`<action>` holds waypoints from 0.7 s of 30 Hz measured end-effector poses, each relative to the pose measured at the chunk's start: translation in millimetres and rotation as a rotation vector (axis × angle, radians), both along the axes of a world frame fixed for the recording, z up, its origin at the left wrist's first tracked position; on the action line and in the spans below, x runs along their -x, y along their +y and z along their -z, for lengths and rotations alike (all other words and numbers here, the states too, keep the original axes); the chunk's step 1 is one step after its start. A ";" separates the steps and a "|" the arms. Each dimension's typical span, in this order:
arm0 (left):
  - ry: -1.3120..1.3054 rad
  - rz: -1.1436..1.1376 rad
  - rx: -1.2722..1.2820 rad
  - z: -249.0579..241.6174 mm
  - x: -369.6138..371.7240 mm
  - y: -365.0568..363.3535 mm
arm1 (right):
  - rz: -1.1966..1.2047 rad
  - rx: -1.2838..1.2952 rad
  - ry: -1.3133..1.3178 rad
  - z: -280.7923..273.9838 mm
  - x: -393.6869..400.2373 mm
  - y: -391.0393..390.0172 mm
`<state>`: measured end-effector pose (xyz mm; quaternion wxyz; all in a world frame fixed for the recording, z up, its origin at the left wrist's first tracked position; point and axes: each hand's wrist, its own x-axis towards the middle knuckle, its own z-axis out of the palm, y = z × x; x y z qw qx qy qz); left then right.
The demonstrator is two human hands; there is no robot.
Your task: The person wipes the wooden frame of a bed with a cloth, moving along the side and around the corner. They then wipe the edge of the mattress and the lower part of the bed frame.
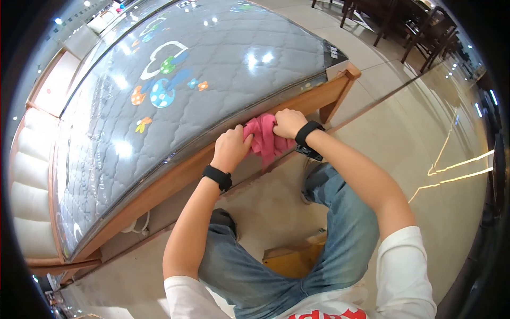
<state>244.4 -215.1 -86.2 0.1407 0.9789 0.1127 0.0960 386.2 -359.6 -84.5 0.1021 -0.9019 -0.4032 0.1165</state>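
A crumpled pink cloth [263,137] hangs between my two hands at the wooden side rail [175,169] of a bed. My left hand [231,148] is closed on the cloth's left end, close to the mattress edge. Fingers curled, my right hand [289,123] grips the cloth's right end. The cloth's lower tip droops in front of the rail. Above the rail lies a grey quilted mattress [212,69] in shiny clear plastic, printed with colourful mushrooms and hearts. Each wrist wears a black band.
A padded cream headboard [34,181] stands at the left. The bed's wooden corner post [348,74] is at the right. Beneath my legs is a yellow-brown stool [295,258]. Dark wooden chairs [425,37] stand at the upper right on the shiny tiled floor [414,143].
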 end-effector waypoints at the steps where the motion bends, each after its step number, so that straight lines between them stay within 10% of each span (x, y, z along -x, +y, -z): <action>1: -0.003 0.009 -0.017 2.5 -2.4 -4.7 | 0.025 0.000 0.023 1.8 -0.3 -2.0; 21: 0.199 -0.356 -0.375 -38.3 139.1 74.0 | -0.067 -0.297 0.418 15.3 127.2 123.2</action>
